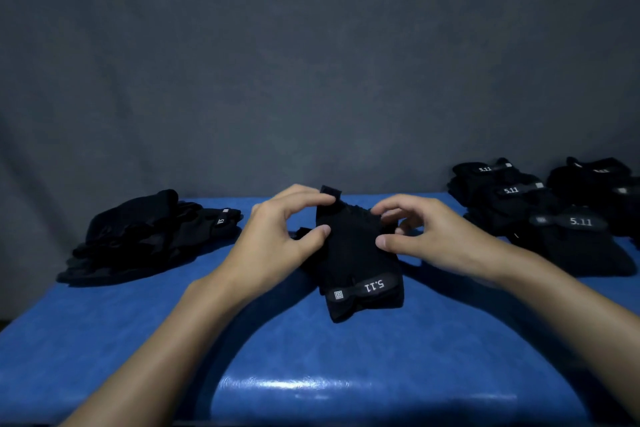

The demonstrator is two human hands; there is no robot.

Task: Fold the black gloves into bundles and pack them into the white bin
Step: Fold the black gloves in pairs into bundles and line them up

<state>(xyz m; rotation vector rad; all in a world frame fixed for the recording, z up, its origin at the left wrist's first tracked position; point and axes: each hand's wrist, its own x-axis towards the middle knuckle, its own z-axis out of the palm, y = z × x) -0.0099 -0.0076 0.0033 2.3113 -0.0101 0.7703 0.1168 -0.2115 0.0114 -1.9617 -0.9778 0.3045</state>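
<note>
Both forearms are cut off by the lower edge, and a glare streak is seen on the near part of the blue surface (311,374). A black glove (356,263) is laid at the middle of the surface, its long axis running from near to far and leaning slightly left at the far end. Its near end carries a grey band (360,289) printed "5.11", read upside down. Whether one glove or a stacked pair lies there cannot be told, as black merges into black.

The far end is held from both sides. The left hand (277,239) is curled round the left edge, its forefinger set by a raised strap tab (330,192). The right hand (433,236), slightly blurred, grips the right edge, and part of the glove is hidden under its fingers.

Farther left, a loose pile of gloves (145,236) is seen. At far right, folded bundles (571,218) are ranged, cut off by the edge. A grey backdrop (311,62) hangs behind.
</note>
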